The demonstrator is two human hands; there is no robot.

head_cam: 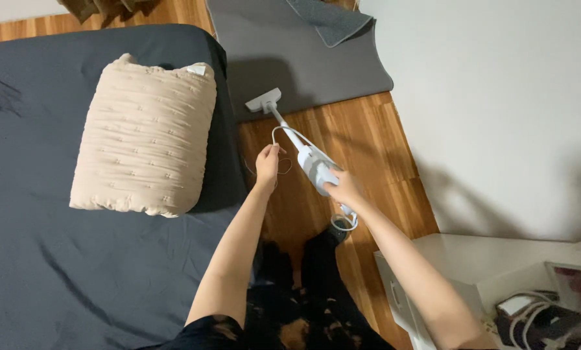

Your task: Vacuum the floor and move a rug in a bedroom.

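Presently: white stick vacuum [307, 155], head on grey rug [290, 58] beside dark bed [44, 259]. Right hand [343, 188] wrapped around its body; left hand [267, 165] pinching its white cord [287, 133] (looped). Beige folded quilt [144, 136] on bed.

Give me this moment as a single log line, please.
right hand: grips white stick vacuum | left hand: holds its white cord | vacuum head: at grey rug edge

You are working in soft, even indoor light, moderately bright, with no glare. A broad faint shadow falls on the white wall [498, 97] at right, and the pillow [144, 133] shades the dark bed [37, 259]. The picture is slightly soft, and straight lines bend near the edges.
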